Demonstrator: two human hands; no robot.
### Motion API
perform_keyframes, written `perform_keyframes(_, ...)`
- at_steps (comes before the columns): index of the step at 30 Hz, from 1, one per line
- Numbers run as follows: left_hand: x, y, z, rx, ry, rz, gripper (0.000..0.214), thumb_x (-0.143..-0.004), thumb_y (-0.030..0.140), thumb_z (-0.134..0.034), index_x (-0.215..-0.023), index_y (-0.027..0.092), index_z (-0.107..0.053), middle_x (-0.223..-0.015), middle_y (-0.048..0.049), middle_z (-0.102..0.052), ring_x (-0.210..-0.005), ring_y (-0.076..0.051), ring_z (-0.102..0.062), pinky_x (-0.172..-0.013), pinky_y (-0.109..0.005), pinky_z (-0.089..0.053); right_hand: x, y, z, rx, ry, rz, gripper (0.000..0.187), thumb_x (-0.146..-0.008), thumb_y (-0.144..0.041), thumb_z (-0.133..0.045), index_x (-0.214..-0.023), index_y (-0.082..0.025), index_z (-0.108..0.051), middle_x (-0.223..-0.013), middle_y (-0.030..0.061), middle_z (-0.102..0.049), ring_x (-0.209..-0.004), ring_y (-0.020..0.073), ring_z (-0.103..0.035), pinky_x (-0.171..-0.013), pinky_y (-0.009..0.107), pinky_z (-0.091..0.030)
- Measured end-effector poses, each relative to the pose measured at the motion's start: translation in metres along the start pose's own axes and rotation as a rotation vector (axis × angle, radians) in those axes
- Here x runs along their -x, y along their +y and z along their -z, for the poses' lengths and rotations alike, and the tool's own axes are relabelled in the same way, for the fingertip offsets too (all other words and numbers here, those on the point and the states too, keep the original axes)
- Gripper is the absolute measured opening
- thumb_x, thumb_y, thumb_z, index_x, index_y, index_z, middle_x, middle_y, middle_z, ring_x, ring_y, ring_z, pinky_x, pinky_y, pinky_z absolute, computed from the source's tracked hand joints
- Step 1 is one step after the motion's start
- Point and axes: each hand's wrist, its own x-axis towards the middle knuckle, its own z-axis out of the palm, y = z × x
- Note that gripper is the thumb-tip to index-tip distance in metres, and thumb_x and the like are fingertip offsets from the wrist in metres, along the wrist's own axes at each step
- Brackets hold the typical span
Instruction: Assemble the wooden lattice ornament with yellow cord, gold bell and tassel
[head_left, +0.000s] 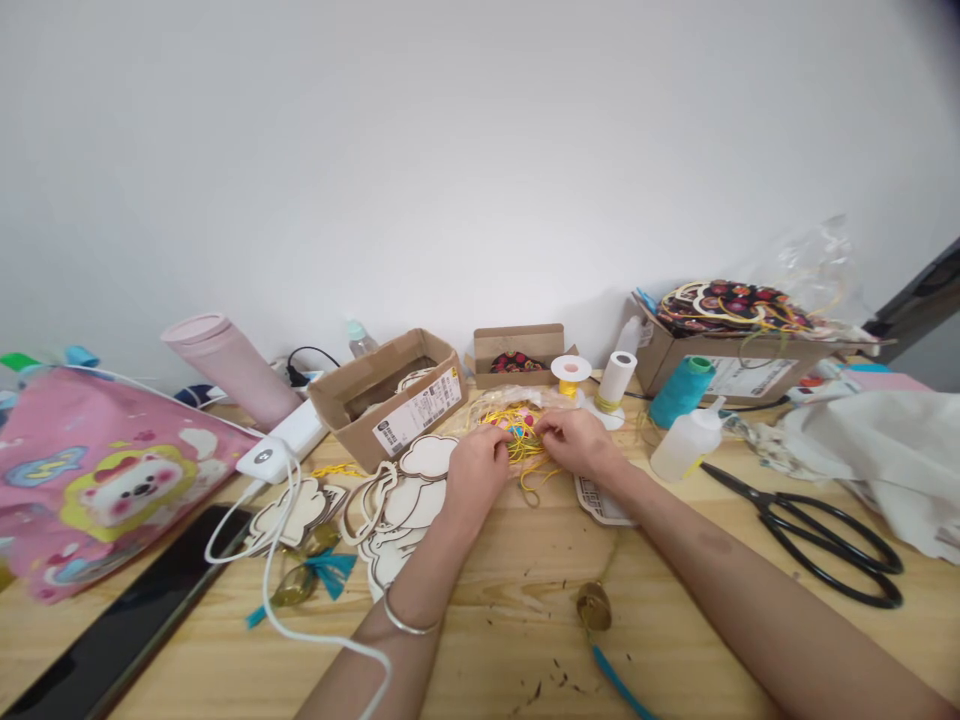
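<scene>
My left hand [474,466] and my right hand [576,441] meet over a tangle of yellow cord [523,441] with small coloured pieces in it, lying on the wooden table [517,590]. The fingers of both hands are pinched into the cord. A silver bangle [405,620] sits on my left wrist. Flat wooden cut-out shapes [409,497] lie just left of my left hand. A small white fretwork piece [600,503] lies under my right wrist.
Black scissors [817,535] lie at the right beside a white squeeze bottle [686,445] and a teal thread cone [679,392]. Open cardboard boxes [390,400] stand at the back. A pink bag [97,475], a phone [135,620] and a white cable [289,560] occupy the left.
</scene>
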Motion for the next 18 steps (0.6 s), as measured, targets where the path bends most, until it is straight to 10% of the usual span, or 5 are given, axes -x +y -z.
perform_keyframes(18, 0.001, 0.002, 0.007, -0.086, -0.097, 0.115, 0.031, -0.071, 0.01, -0.043, -0.082, 0.022, -0.069, -0.086, -0.002, -0.07, -0.083, -0.017, -0.061, -0.079, -0.028, -0.044, -0.028, -0.004, -0.006, 0.141, -0.132, -0.047, 0.02, -0.073, -0.019, -0.054, -0.088, -0.017, -0.066, -0.084, 0.0082, -0.068, -0.078, 0.0202, -0.06, -0.065, 0.026, -0.042)
